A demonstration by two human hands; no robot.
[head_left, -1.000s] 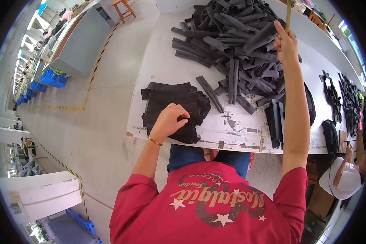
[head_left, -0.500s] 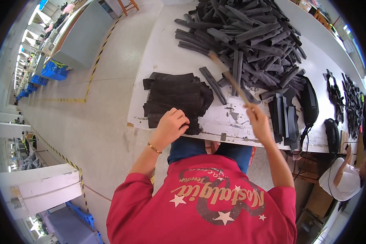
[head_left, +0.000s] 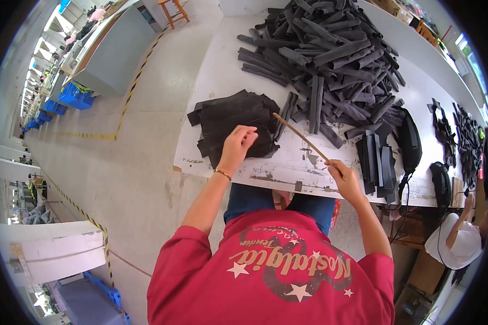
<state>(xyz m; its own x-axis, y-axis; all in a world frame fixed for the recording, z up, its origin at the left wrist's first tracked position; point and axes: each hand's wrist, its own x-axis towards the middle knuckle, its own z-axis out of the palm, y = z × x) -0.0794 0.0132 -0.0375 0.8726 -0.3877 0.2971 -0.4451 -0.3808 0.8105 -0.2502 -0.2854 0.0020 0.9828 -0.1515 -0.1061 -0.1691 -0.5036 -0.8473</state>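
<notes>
A thin wooden stick is gripped near its lower end by my right hand. The stick slants up and left over the table, its far tip beside the edge of a stack of flat black fabric pieces. My left hand is over the right part of that stack, fingers loosely bent and apart from the thumb, with nothing visible held. Rolled dark tubes lie just right of the stack.
A large heap of dark fabric tubes covers the back of the white table. Flat dark strips and a black pouch with a cord lie at right. Another person in a white top sits at far right.
My left hand has moved up and right over the stack, whose pieces have shifted. The stick's tip has swung down and left, and the loose tubes beside the stack now stand more upright in view.
</notes>
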